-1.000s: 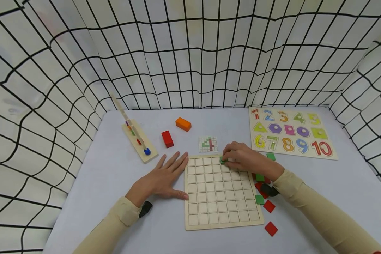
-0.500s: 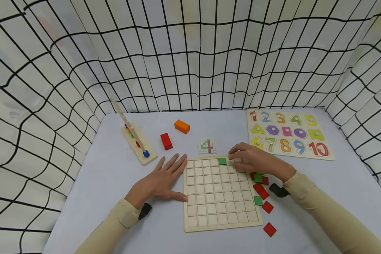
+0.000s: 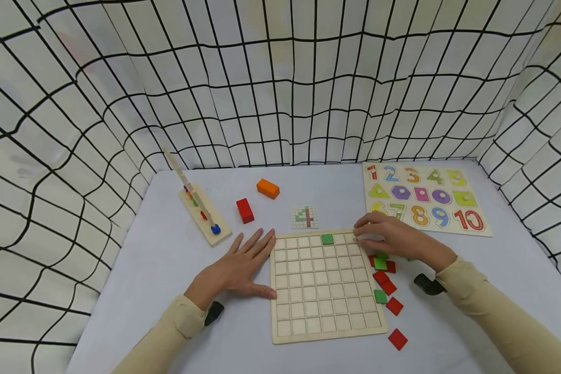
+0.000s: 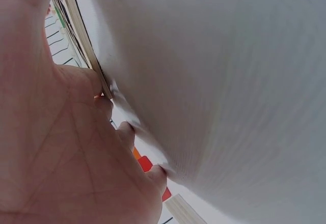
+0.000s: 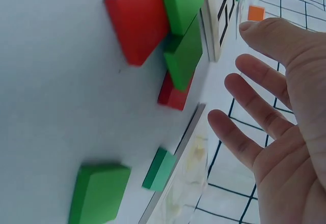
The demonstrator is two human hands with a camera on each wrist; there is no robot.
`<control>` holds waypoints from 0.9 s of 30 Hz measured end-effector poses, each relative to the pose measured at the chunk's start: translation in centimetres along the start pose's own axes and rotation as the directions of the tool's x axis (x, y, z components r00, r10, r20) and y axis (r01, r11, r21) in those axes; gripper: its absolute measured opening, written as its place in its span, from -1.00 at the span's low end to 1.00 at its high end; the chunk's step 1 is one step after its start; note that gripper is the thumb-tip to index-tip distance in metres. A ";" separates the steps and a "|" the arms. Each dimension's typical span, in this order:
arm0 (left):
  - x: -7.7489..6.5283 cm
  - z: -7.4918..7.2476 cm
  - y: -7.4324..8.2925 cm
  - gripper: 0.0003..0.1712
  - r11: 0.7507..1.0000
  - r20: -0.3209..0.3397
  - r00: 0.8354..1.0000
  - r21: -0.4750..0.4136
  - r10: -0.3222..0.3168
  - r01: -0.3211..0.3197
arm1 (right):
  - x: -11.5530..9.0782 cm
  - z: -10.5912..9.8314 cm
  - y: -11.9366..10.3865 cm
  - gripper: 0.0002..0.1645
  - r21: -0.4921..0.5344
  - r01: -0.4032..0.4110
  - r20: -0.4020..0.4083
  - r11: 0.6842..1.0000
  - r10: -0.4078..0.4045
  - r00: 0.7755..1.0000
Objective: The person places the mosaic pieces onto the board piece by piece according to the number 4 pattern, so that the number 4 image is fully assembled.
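Observation:
A wooden grid board (image 3: 314, 294) lies in front of me, with one green square tile (image 3: 327, 239) set in its back row. My left hand (image 3: 238, 268) rests on the table with fingers spread; its thumb and a fingertip are at the board's left edge. My right hand (image 3: 395, 235) hovers by the board's back right corner. In the right wrist view its fingers (image 5: 244, 142) are loosely extended and hold nothing. Below it, red and green tiles overlap in a pile, among them a red tile (image 5: 136, 23) and a green tile (image 5: 183, 5).
A small pattern card (image 3: 304, 217) lies behind the board. Beyond it are a red block (image 3: 245, 211) and an orange block (image 3: 268, 188). A wooden stand (image 3: 221, 236) is at left, a number puzzle (image 3: 477, 200) at back right. Black netting (image 3: 292, 83) surrounds the table.
The right hand has let go of the green tile, leaving it in the back row, and has moved right toward the board's corner. The left hand has stayed in place.

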State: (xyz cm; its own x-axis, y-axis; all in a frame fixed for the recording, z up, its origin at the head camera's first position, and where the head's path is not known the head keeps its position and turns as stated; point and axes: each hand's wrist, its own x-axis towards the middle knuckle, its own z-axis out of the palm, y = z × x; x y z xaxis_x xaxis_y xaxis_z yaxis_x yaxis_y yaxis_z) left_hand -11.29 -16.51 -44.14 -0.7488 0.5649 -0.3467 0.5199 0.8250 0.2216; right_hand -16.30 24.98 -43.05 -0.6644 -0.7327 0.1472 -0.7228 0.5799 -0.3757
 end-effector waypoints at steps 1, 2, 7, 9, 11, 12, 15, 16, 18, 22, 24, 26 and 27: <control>0.0 0.0 0.0 0.51 1.000 -0.001 1.000 -0.003 -0.001 0.001 | -0.1 0.0 0.1 -0.71 -0.004 0.001 -0.003 1.000 -0.001 1.000; 0.0 0.1 0.0 0.51 1.000 -0.002 1.000 -0.001 -0.002 0.002 | -0.3 -0.1 0.3 -0.70 -0.007 0.002 -0.005 1.000 -0.002 1.000; 0.0 0.1 0.1 0.51 1.000 -0.003 1.000 0.002 -0.008 0.008 | -1.2 -0.4 0.9 -0.68 -0.010 -0.039 0.005 0.999 0.039 0.999; 0.0 0.1 0.1 0.51 1.000 -0.003 1.000 0.002 -0.008 0.008 | -1.6 -0.4 1.2 -0.68 -0.021 -0.054 0.003 0.998 0.054 0.999; 0.0 0.1 0.1 0.51 1.000 -0.001 1.000 0.002 -0.007 0.007 | -2.0 -0.5 1.5 -0.69 -0.032 -0.061 -0.007 0.998 0.060 0.998; 0.0 0.1 0.1 0.51 1.000 0.001 1.000 0.002 -0.007 0.007 | -2.2 -0.5 1.6 -0.69 -0.036 -0.061 -0.014 0.997 0.061 0.998; 0.0 0.1 0.1 0.51 1.000 0.004 1.000 -0.004 -0.007 0.007 | -3.0 -0.7 1.9 -0.68 -0.042 -0.076 -0.030 0.996 0.074 0.997; 0.0 0.1 0.1 0.51 1.000 0.005 1.000 -0.007 -0.007 0.007 | -3.2 -0.7 2.0 -0.68 -0.039 -0.080 -0.036 0.996 0.079 0.996; 0.0 0.0 0.1 0.50 1.000 0.005 1.000 -0.012 -0.005 0.006 | -3.7 -0.9 2.2 -0.66 -0.043 -0.082 -0.049 0.996 0.080 0.996; -0.1 0.0 0.1 0.50 1.000 0.003 1.000 -0.018 -0.004 0.004 | -4.6 -1.0 2.7 -0.61 -0.071 -0.077 -0.072 0.995 0.072 0.995; 0.0 0.0 0.1 0.50 1.000 0.001 1.000 -0.020 -0.003 0.003 | -5.0 -1.1 3.0 -0.60 -0.085 -0.087 -0.069 0.993 0.081 0.994; 0.0 0.1 0.1 0.50 1.000 -0.001 1.000 -0.021 -0.003 0.003 | -5.2 -1.2 3.3 -0.61 -0.092 -0.105 -0.060 0.990 0.100 0.993; 0.0 0.1 0.1 0.50 1.000 -0.001 1.000 -0.022 -0.003 0.003 | -5.3 -1.2 3.4 -0.61 -0.093 -0.114 -0.056 0.989 0.109 0.993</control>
State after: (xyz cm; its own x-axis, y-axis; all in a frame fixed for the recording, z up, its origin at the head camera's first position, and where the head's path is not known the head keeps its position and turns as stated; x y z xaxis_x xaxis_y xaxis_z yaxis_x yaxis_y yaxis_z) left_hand -11.19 -16.49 -44.20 -0.7507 0.5624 -0.3467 0.5084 0.8269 0.2405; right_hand -15.47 31.24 -44.04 -0.7486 -0.6444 0.1562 -0.6572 0.6901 -0.3031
